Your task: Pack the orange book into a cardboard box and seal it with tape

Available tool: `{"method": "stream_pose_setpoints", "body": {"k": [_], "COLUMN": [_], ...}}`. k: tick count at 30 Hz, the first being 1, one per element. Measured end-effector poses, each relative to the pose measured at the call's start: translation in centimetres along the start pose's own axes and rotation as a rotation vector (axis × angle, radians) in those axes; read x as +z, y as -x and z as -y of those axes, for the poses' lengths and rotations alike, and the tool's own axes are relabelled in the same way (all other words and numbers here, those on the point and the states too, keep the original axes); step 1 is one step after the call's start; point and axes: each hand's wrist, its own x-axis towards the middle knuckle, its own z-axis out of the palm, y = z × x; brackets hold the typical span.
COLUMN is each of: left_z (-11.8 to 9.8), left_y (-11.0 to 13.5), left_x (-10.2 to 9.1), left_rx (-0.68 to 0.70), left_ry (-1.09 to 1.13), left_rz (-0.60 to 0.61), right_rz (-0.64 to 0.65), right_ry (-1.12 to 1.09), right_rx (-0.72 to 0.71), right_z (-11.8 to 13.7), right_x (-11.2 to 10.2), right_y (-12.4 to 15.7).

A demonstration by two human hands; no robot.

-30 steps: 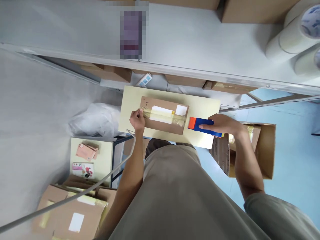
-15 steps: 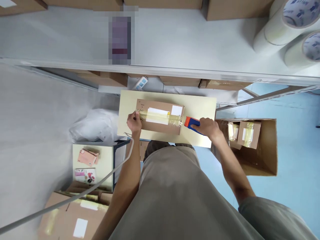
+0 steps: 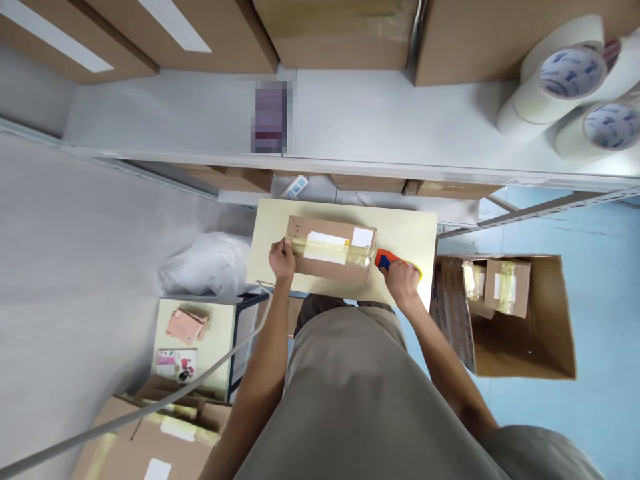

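A flat brown cardboard box lies on a small pale yellow table. Clear yellowish packing tape runs lengthwise across its top, over a white label. At the box's left end, my left hand is closed, with the thumb on the edge where the tape ends. My right hand grips a red and blue tape dispenser just off the box's right end. A yellow rim shows behind that hand.
An open carton with smaller taped boxes stands right of the table. Ahead, a grey shelf bears large cartons and tape rolls. A grey bar crosses near my left forearm. Left are a plastic bag and a side table.
My right hand has moved left with the tape dispenser, closer to the box, and turned it. My left hand stays at the box's left end. The camera view has shifted.
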Motion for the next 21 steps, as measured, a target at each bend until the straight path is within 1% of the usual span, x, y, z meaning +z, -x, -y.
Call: {"method": "stream_pose_setpoints", "body": {"k": [3,6,8,9,11,12,14,16,17,19,21], "left_z": [0.2,0.2,-0.3,-0.9,-2.8,-4.3,-8.1,-12.7,-15.2,-19.8,-23.8], "left_y": [0.3,0.7,0.9,0.9,1.1,1.2,1.5,2.0,2.2,2.7,3.1], "left_x": [-0.1,-0.4,-0.6,-0.8,-1.4,-1.8,-2.8,-4.0,-4.6,-5.8,-6.9], "left_rx": [0.019,0.016,0.007,0.013,0.070,0.119,0.250,0.406,0.496,0.648,0.770], "left_ry": [0.039,0.094,0.143,0.167,0.231,0.271,0.366,0.448,0.464,0.473,0.482], "left_rz": [-0.004,-0.018,-0.087,-0.151,-0.273,-0.318,-0.350,-0.311,-0.273,-0.235,-0.198], "right_rz": [-0.052,-0.071,-0.090,-0.108,-0.172,-0.218,-0.342,-0.507,-0.598,-0.769,-0.877], "right_ry": [-0.058,-0.132,-0.206,-0.246,-0.314,-0.337,-0.354,-0.333,-0.306,-0.220,-0.107], "right_rx": [0.069,0.080,0.050,0.023,-0.033,-0.062,-0.146,-0.284,-0.366,-0.496,-0.521], "right_z": [-1.7,-3.5,-4.4,-4.7,-4.8,-4.6,-3.8,-2.5,-1.7,0.1,1.9], "right_x": [-0.2,-2.1,-4.0,-5.1,-7.3,-8.3,-10.6,-13.1,-14.4,-17.2,-19.9], "right_y": [1.4,2.6,3.1,3.3,3.5,3.5,3.4,2.8,2.4,1.0,-0.9]}}
